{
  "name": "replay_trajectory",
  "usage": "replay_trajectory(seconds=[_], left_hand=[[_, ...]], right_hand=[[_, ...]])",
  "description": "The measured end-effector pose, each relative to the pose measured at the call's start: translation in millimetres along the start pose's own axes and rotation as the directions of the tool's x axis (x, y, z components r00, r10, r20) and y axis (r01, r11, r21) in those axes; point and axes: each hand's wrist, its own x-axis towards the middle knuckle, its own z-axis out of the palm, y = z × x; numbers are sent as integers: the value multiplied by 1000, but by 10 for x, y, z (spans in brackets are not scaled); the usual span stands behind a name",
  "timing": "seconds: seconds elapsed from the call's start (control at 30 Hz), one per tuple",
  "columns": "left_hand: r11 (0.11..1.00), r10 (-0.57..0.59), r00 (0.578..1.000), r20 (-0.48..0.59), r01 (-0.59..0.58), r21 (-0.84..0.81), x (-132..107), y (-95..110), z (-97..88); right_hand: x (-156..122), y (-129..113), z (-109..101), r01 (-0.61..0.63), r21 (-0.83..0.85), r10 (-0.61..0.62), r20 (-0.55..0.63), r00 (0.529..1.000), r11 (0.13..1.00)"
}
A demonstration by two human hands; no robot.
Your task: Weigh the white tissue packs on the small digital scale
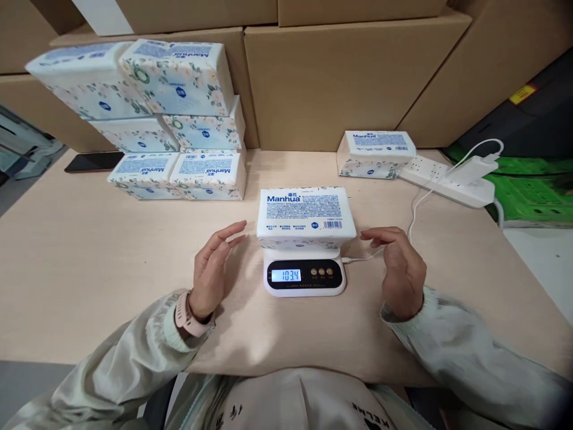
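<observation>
A white pack of tissues with blue print rests on top of a small white kitchen scale. The lit display of the scale reads 103.4. To the left of the pack, my left hand is held open with its fingers stretched toward it, a gap between them. On the other side, my right hand is also open, fingertips close to the pack's right edge and apart from it. Neither hand holds anything. The scale's top plate is hidden under the pack.
Several tissue packs are stacked at the back left, beside a dark phone. Another tissue pack lies at the back right, against a white power strip. A white cable runs to the scale. Cardboard boxes stand behind.
</observation>
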Motion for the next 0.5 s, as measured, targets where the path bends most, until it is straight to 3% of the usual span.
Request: replay_trajectory(seconds=[0.13, 0.27, 0.4, 0.5], left_hand=[[999, -42, 977, 207, 41, 8, -11, 62, 81], [997, -54, 914, 402, 69, -22, 12, 199, 236], [989, 148, 938, 315, -142, -42, 321, 386, 193], [941, 338, 924, 179, -332, -60, 763, 480, -38]], right_hand=[[57, -106, 16, -168, 45, 155, 221, 963, 985], [237, -367, 64, -186, 37, 149, 458, 877, 982], [651, -735, 263, -113, 80, 48, 564, 824, 990], [1026, -948, 686, -61, 181, -68, 630, 773, 982]])
